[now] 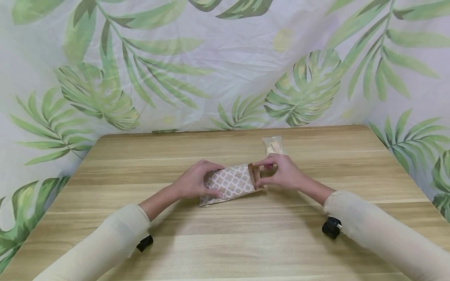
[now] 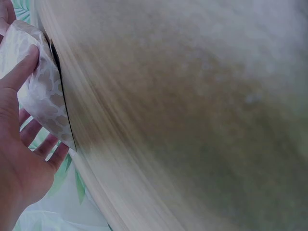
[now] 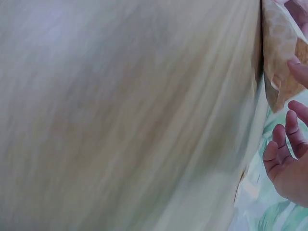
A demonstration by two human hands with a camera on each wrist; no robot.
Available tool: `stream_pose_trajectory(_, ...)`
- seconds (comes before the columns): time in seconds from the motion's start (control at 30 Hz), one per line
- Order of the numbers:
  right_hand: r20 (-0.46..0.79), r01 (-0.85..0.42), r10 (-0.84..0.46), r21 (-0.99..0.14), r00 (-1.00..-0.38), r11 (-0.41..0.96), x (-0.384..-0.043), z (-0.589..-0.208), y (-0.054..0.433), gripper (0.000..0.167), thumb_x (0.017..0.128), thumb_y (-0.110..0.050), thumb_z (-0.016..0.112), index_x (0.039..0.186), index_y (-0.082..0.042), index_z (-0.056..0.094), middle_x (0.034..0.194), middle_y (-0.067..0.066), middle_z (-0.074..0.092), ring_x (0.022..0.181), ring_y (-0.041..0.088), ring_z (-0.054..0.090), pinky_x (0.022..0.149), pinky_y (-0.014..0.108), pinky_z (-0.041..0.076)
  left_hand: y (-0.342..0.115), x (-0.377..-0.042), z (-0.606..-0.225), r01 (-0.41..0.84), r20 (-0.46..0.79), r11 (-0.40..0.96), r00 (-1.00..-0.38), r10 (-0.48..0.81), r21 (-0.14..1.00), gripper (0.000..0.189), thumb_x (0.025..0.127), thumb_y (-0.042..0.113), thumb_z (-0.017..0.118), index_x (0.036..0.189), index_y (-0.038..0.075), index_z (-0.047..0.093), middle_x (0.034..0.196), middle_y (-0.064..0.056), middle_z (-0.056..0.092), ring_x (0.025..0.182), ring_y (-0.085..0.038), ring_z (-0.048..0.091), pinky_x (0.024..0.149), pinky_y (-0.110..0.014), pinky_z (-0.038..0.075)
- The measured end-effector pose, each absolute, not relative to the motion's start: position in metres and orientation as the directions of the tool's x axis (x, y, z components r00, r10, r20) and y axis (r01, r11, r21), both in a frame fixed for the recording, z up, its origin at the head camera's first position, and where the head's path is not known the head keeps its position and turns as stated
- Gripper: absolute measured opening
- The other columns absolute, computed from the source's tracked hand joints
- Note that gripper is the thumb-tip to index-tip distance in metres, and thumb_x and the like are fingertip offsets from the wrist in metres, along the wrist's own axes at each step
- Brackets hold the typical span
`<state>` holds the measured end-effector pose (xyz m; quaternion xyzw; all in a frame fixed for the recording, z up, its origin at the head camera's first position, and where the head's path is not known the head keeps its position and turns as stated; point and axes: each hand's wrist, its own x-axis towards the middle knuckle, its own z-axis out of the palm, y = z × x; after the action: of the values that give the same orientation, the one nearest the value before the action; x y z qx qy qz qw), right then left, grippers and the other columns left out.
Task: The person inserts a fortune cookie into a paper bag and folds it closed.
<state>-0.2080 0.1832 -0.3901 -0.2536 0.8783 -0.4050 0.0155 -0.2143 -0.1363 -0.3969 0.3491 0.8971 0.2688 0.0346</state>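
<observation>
A brown paper bag (image 1: pixel 232 181) with a white lattice pattern lies on its side, its plain brown mouth (image 1: pixel 253 176) toward the right. My left hand (image 1: pixel 195 180) grips the closed end, with the thumb (image 2: pixel 26 67) on the near face and the fingers behind. At the mouth, my right hand (image 1: pixel 285 171) pinches the rim between thumb and index finger. In the right wrist view the right thumb (image 3: pixel 298 70) presses on the brown part, while the other fingers (image 3: pixel 284 144) curl loosely below. The inside of the bag is hidden.
A small clear packet (image 1: pixel 273 144) with pale contents stands just behind my right hand, partly covered by it. All this is on a wooden table (image 1: pixel 225 242). A leaf-printed cloth (image 1: pixel 232 70) hangs beyond the table's far edge.
</observation>
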Motion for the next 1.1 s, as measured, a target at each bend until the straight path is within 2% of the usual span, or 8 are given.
stream_pose_trajectory(0.17, 0.209, -0.458, -0.449, -0.687, -0.869, 0.565, -0.21, -0.39, 0.197, 0.046, 0.074, -0.012, 0.095, 0.113, 0.004, 0.076, 0.088, 0.012, 0.065, 0.084, 0.026, 0.059, 0.078, 0.044, 0.052, -0.137, -0.214, -0.396, 0.599, 0.11, 0.616, -0.756, 0.645, 0.512, 0.08, 0.072, 0.039, 0.096, 0.138, 0.006, 0.064, 0.135, -0.01, 0.067, 0.125, -0.03, 0.057, 0.107, -0.05, 0.047)
stream_pose_trajectory(0.43, 0.229, -0.446, -0.401, -0.644, -0.887, 0.621, -0.218, -0.386, 0.215, 0.044, 0.077, -0.009, 0.092, 0.114, 0.006, 0.075, 0.091, 0.016, 0.07, 0.087, 0.031, 0.065, 0.078, 0.049, 0.055, -0.137, -0.214, -0.396, 0.604, 0.116, 0.613, -0.754, 0.647, 0.509, 0.081, 0.072, 0.039, 0.096, 0.138, 0.005, 0.064, 0.134, -0.01, 0.067, 0.126, -0.031, 0.056, 0.107, -0.051, 0.047)
stream_pose_trajectory(0.77, 0.231, -0.409, -0.341, -0.607, -0.911, 0.681, -0.235, -0.382, 0.226, 0.046, 0.08, -0.01, 0.09, 0.119, 0.006, 0.073, 0.112, 0.023, 0.071, 0.091, 0.033, 0.066, 0.075, 0.04, 0.05, -0.138, -0.213, -0.395, 0.592, 0.1, 0.615, -0.758, 0.645, 0.521, 0.08, 0.073, 0.038, 0.096, 0.139, 0.006, 0.064, 0.136, -0.01, 0.066, 0.128, -0.032, 0.055, 0.108, -0.052, 0.046)
stream_pose_trajectory(1.1, 0.207, -0.364, -0.301, -0.581, -0.931, 0.728, -0.254, -0.381, 0.233, 0.052, 0.081, -0.009, 0.087, 0.127, 0.006, 0.068, 0.121, 0.026, 0.066, 0.106, 0.043, 0.063, 0.089, 0.055, 0.052, -0.143, -0.212, -0.392, 0.612, 0.109, 0.598, -0.74, 0.663, 0.519, 0.082, 0.075, 0.038, 0.093, 0.142, 0.003, 0.06, 0.137, -0.015, 0.064, 0.127, -0.034, 0.056, 0.108, -0.055, 0.046)
